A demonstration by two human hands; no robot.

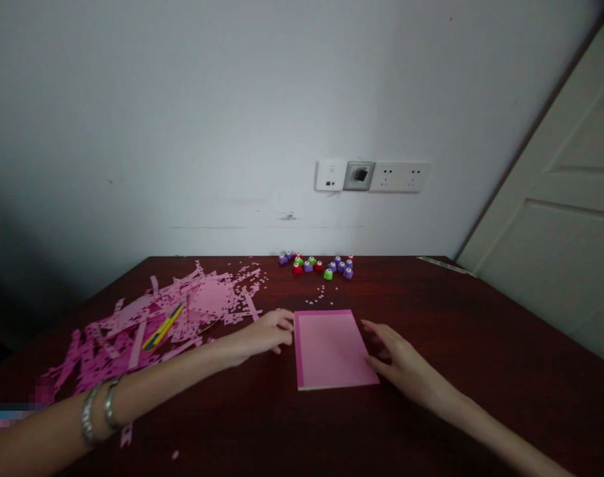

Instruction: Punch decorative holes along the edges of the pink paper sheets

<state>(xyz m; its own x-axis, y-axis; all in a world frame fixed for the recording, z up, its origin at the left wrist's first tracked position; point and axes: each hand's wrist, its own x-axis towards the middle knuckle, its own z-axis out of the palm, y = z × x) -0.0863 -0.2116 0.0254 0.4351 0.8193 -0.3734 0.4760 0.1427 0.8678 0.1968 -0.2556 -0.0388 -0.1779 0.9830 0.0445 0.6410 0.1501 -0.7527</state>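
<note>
A pad of pink paper lies flat on the dark red table, light pink on top with a darker pink strip along its left and top edges. My left hand is at the pad's left edge, fingers loosely bent and apart, with nothing in them. On the other side my right hand is open, its thumb at the pad's right edge and its fingers extended beside it. A yellow utility knife rests on a heap of cut pink paper strips, left of the pad.
Several small purple, red and green punches with eye-like tops stand along the table's back edge. Tiny paper bits are scattered behind the pad. A ruler-like strip lies at the back right. The wall carries a socket panel.
</note>
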